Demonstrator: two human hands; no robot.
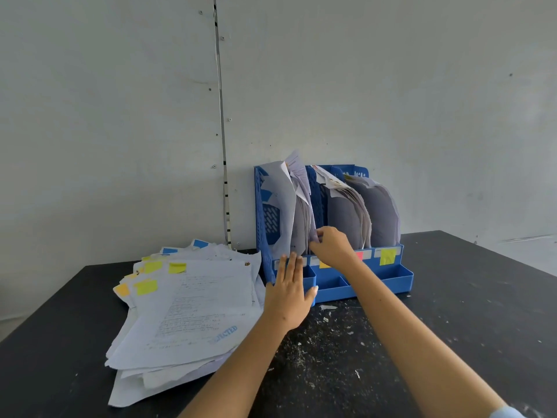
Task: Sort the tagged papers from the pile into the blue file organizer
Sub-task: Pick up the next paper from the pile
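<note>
Showing: a person's two bare arms reaching over a black table toward a wall.
Table [452,342]: black, speckled with white paper scraps near the middle.
Pile [193,312]: loose printed papers on the left of the table, just beside the organizer, with yellow, orange and blue tags along their far edges.
Organizer [376,280]: blue, upright against the wall, its slots full of curling papers; coloured tags on its front ledge.
Left hand [291,292]: flat, fingers straight, pressing the organizer's front left corner, holding nothing.
Right hand [331,245]: fingers curled, pinching the lower edge of sheets [306,212] standing in a left-side slot.
Yellow tag [387,256]: stuck on the ledge at right.
</note>
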